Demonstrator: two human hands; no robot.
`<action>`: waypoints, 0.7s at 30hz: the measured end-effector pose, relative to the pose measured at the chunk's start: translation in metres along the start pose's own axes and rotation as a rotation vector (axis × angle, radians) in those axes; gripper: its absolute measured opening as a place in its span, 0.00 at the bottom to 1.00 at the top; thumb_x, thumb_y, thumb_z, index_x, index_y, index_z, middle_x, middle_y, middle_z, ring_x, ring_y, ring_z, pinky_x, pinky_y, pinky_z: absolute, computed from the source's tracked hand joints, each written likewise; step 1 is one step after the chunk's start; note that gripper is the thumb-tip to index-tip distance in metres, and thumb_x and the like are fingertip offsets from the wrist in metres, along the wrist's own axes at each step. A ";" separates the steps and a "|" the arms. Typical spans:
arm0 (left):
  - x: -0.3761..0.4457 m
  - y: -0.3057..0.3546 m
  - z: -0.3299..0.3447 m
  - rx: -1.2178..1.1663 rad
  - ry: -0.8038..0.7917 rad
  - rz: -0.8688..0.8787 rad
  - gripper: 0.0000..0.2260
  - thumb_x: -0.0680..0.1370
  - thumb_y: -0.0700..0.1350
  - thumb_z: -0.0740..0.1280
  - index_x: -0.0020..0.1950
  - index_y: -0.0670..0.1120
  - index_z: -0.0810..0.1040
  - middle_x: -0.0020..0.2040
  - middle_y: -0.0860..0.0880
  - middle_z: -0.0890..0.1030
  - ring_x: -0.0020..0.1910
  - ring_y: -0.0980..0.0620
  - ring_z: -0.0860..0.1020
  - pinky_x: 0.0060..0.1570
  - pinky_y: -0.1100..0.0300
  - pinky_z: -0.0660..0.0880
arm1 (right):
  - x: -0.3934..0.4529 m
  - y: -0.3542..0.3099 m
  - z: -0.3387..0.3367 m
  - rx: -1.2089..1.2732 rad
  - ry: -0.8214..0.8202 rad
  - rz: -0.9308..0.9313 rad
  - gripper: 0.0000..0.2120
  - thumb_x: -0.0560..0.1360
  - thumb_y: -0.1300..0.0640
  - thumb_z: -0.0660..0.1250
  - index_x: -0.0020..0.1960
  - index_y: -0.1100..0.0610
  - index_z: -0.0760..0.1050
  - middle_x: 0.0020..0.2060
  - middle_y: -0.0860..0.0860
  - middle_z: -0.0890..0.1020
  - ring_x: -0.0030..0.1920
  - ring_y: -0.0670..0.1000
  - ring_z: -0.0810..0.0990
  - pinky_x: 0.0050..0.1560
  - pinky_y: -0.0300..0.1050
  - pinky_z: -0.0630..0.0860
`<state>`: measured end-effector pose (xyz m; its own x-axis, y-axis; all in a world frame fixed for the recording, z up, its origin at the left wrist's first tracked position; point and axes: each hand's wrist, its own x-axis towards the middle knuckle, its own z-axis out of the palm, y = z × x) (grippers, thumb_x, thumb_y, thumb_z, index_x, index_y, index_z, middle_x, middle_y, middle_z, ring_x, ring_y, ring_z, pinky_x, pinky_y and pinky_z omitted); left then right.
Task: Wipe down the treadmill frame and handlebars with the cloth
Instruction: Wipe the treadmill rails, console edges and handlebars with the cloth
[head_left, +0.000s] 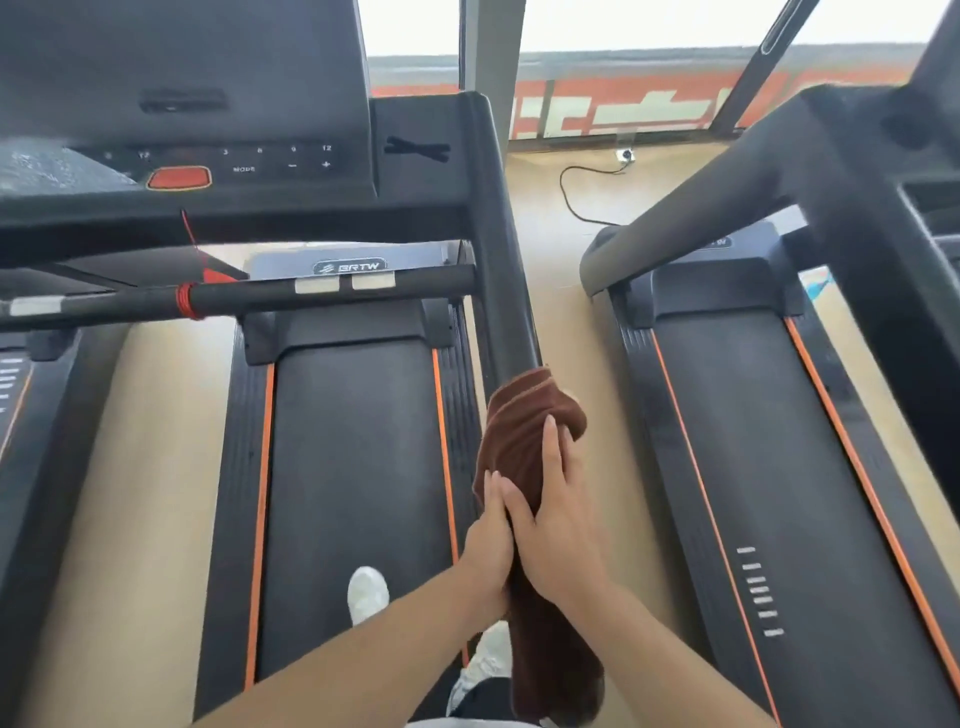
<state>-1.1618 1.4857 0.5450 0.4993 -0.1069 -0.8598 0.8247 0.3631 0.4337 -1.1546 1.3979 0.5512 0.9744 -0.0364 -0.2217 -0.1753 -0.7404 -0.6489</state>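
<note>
A: Where is the cloth (524, 415) at this moment?

B: It is a brown cloth, and it is wrapped over the lower end of the right handlebar (501, 249) of the treadmill (358, 441). It covers the bar from a little under the middle of the picture and hangs down to the bottom edge.

A: And the hands?

B: Both are on the cloth. The right hand (556, 514) lies on top of it with straight fingers, pressed flat along the bar. The left hand (488, 545) presses from the left side, also with fingers nearly straight and close together; it touches the right hand at the thumb side. (Whether some fingers curl under the bar, I cannot tell, because the cloth and the hands hide it.)

A: What more is on this treadmill?

B: The console (208, 130) is at the top left, with an orange button (179, 177). Below it goes a black cross bar (311, 291) with a red cord (187, 301) wound around it. Two white shoes (368, 592) stand on the black belt, one near the left forearm and one partly hidden under it.

A: And beside it?

B: A second treadmill (769, 467) stands to the right, apart, with wooden floor (582, 291) between them. A black cable (571, 192) lies on the floor near the window (649, 26).
</note>
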 end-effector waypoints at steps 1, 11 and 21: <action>0.008 0.011 -0.001 0.006 -0.009 0.000 0.27 0.80 0.68 0.56 0.66 0.53 0.81 0.59 0.52 0.85 0.62 0.49 0.82 0.68 0.48 0.75 | 0.011 -0.006 0.002 -0.054 0.028 -0.016 0.39 0.81 0.38 0.59 0.82 0.39 0.37 0.82 0.43 0.50 0.78 0.48 0.60 0.73 0.50 0.67; 0.094 0.133 -0.013 0.044 -0.229 0.015 0.25 0.81 0.70 0.53 0.68 0.59 0.77 0.63 0.51 0.84 0.64 0.50 0.80 0.68 0.48 0.74 | 0.146 -0.067 0.007 -0.448 0.109 -0.060 0.35 0.83 0.45 0.57 0.84 0.46 0.41 0.83 0.52 0.47 0.78 0.59 0.61 0.69 0.56 0.72; 0.101 0.183 -0.059 0.325 -0.214 0.275 0.21 0.85 0.53 0.59 0.79 0.61 0.62 0.74 0.59 0.72 0.73 0.56 0.70 0.76 0.50 0.64 | 0.273 -0.103 -0.014 -0.021 0.061 -0.009 0.24 0.86 0.46 0.54 0.82 0.39 0.56 0.82 0.43 0.55 0.79 0.50 0.62 0.78 0.53 0.62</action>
<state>-0.9761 1.5956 0.5214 0.7259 -0.2479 -0.6415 0.6778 0.0995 0.7285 -0.8689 1.4547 0.5674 0.9828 -0.0697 -0.1709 -0.1640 -0.7546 -0.6354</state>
